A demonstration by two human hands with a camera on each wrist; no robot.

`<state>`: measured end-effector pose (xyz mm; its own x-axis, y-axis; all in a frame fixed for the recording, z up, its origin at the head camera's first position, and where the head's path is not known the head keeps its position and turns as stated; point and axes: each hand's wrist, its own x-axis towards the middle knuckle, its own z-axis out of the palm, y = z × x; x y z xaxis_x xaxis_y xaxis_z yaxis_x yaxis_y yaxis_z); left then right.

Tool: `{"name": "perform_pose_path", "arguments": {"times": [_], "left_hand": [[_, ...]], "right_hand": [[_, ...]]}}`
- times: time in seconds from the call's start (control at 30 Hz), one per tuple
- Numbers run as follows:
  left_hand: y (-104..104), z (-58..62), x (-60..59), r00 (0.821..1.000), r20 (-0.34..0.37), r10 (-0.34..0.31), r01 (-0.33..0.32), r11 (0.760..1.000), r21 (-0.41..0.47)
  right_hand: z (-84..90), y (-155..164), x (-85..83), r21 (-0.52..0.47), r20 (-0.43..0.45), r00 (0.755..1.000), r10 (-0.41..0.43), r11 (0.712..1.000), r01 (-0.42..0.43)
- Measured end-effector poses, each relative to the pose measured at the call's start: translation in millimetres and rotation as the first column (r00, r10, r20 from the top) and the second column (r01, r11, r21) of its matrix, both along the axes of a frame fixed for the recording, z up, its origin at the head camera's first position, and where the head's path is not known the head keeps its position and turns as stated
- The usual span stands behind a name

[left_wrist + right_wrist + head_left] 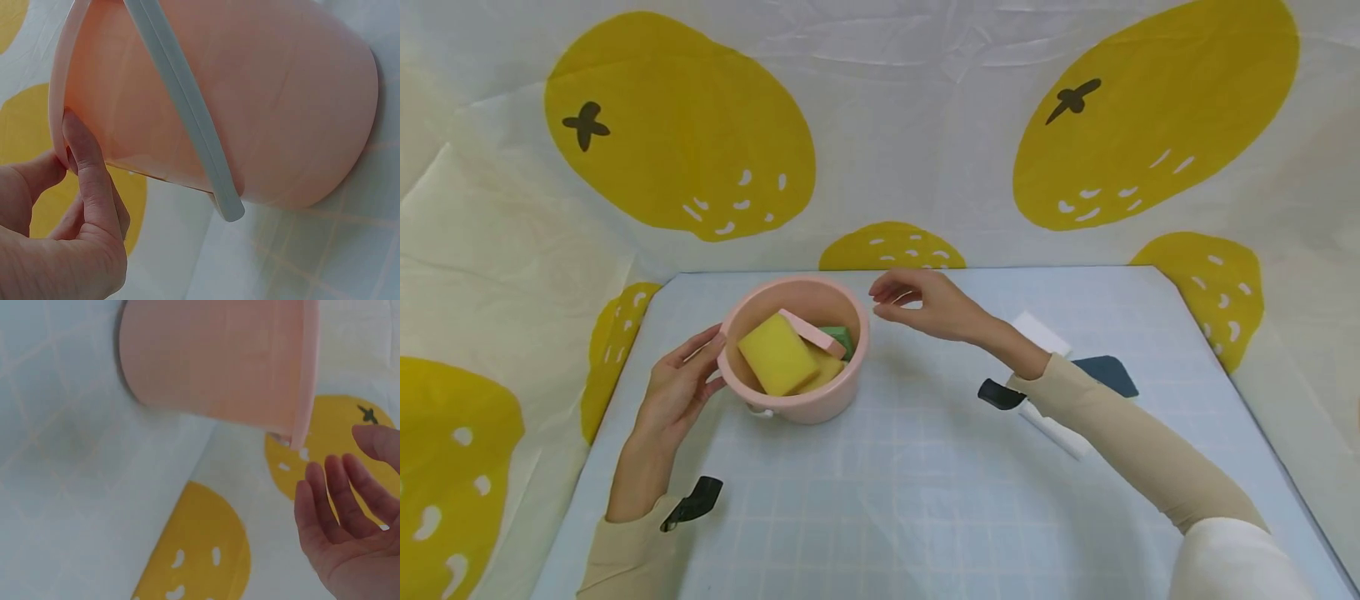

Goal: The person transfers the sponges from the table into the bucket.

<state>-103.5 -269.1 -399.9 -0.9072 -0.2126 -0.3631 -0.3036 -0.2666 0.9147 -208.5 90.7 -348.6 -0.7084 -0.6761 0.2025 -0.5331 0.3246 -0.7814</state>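
- Sleeved forearms reach in over the gridded worktop [925, 500].
- Left hand [676, 396] touches the pink bucket [820, 400] at its rim, fingers [87, 162] straight.
- Right hand [925, 302] hovers just beside the bucket's far rim, fingers [325, 512] relaxed and holding nothing.
- Yellow sponge [777, 353] lies inside the bucket, which sits mid-worktop.

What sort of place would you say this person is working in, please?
Probably a staged tabletop recording booth rather than a kitchen: a pale grid-marked mat covers the table, a lemon-print cloth hangs on all sides, and the left hand steadies a pink bucket of sponges.
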Motion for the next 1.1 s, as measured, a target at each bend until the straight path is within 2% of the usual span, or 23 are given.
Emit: {"name": "perform_pose_path", "arguments": {"times": [0.6, 1.1], "left_hand": [[1.8, -2.1, -0.1, 1.000, 0.003, 0.014, -0.014, 1.000, -0.022], [0.4, -3.8, 1.5, 1.000, -0.021, -0.002, 0.002, 1.000, -0.009]], "right_hand": [[-27.8, 69.5, 24.4, 0.034, -0.078, 0.990, -0.117, 0.992, 0.120], [-54.4, 132.6, 51.7, 0.047, -0.069, 0.961, -0.270, 0.961, 0.273]]}}
